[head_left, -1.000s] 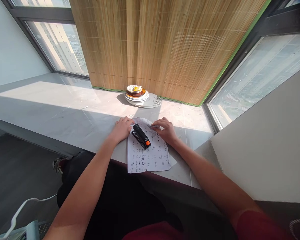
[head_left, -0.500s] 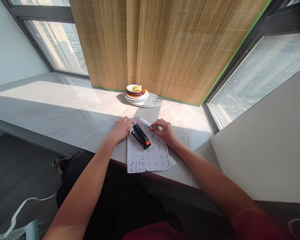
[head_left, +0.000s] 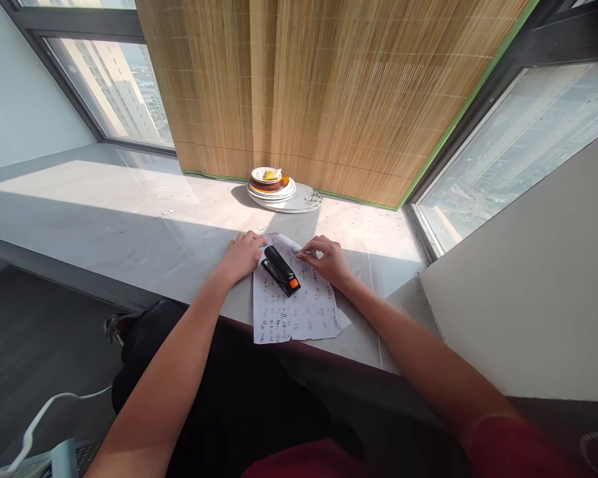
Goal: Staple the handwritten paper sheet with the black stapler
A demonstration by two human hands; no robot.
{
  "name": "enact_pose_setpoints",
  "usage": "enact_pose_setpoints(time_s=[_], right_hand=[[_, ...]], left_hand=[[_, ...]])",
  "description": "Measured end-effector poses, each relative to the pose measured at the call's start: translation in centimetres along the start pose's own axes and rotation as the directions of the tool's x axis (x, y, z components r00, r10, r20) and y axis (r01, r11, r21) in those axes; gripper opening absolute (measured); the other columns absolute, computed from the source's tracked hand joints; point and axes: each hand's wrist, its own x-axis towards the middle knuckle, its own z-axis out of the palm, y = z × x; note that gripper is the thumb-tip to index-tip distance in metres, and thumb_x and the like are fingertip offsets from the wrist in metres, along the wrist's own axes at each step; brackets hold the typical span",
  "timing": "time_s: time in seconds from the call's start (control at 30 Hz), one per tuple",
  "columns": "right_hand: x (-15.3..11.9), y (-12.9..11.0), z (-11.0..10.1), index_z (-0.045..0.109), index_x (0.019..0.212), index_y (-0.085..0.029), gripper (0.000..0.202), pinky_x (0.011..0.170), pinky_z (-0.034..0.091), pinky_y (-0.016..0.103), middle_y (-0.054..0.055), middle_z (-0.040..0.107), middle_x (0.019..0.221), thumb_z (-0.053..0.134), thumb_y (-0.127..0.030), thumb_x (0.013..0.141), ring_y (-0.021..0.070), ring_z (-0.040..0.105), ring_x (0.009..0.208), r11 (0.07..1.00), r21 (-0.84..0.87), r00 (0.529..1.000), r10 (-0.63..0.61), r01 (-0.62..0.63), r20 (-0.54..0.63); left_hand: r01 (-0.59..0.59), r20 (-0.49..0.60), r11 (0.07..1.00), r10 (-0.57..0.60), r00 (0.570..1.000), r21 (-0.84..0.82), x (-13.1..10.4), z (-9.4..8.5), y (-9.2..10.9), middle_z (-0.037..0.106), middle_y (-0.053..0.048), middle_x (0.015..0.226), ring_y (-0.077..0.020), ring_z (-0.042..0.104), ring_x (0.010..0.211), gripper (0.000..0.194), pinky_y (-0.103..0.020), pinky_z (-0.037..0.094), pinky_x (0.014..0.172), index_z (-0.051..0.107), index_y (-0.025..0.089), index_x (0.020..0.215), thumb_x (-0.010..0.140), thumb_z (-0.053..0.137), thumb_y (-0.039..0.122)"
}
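Note:
My left hand (head_left: pixel 244 253) lies on the upper left edge of a handwritten sheet of paper (head_left: pixel 311 312), its fingers loosely spread. The thumb and finger of my right hand (head_left: pixel 327 260) are pinched together at the sheet's upper right, where the corner looks bent; the exact grip is small in view. Between the hands a black stapler (head_left: pixel 280 269) with an orange patch at its near end rests slantwise on the writing. The sheet's lower edge reaches the front edge of the ledge, and another white paper corner (head_left: pixel 343 320) peeks out beneath its right side.
A stack of plates (head_left: pixel 274 192) stands on the pale window ledge (head_left: pixel 179 232) beyond the paper. Behind it hangs a bamboo blind (head_left: pixel 303 99). A wall (head_left: pixel 533 285) closes off the right side. A white cable (head_left: pixel 44 406) runs at the lower left.
Nothing but a very slight shift of the whole view. Both hands, the stapler and the paper keep their places.

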Motion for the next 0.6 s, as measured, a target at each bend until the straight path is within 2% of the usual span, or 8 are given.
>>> enact_pose_setpoints(time_s=[0.17, 0.27, 0.6], right_hand=[[-0.06, 0.32, 0.03, 0.079, 0.09, -0.027, 0.015, 0.074, 0.055, 0.038, 0.004, 0.074, 0.084, 0.084, -0.041, 0.091, 0.0235, 0.067, 0.081, 1.0, 0.009, 1.0, 0.0, 0.0, -0.007], [-0.07, 0.46, -0.08, 0.08, 0.098, -0.028, 0.013, 0.076, 0.056, 0.038, 0.004, 0.075, 0.088, 0.085, -0.034, 0.089, 0.0237, 0.068, 0.084, 1.0, 0.019, 1.0, -0.004, 0.004, 0.002], [-0.01, -0.01, -0.72, 0.078, 0.097, -0.027, 0.005, 0.081, 0.056, 0.04, 0.005, 0.075, 0.091, 0.073, -0.027, 0.095, 0.0246, 0.068, 0.089, 0.998, -0.035, 0.998, -0.041, 0.043, 0.049]], left_hand=[[-0.001, 0.002, 1.0, 0.001, 1.0, -0.005, 0.03, 0.01, -0.05, 0.059, -0.011, 0.143, -0.035, 0.053, 0.132, 0.039, -0.051, 0.05, 0.106, 0.065, 0.027, 0.135, 0.103, 0.044, 0.023], [-0.003, 0.005, 1.0, 0.003, 1.0, -0.005, 0.01, -0.08, -0.01, 0.059, -0.011, 0.144, -0.0355, 0.053, 0.132, 0.04, -0.052, 0.051, 0.105, 0.065, 0.027, 0.136, 0.102, 0.044, 0.021], [-0.007, 0.004, 1.0, 0.007, 1.0, -0.005, 0.02, -0.02, -0.05, 0.059, -0.011, 0.144, -0.0352, 0.052, 0.132, 0.04, -0.051, 0.05, 0.107, 0.065, 0.027, 0.136, 0.102, 0.044, 0.021]])
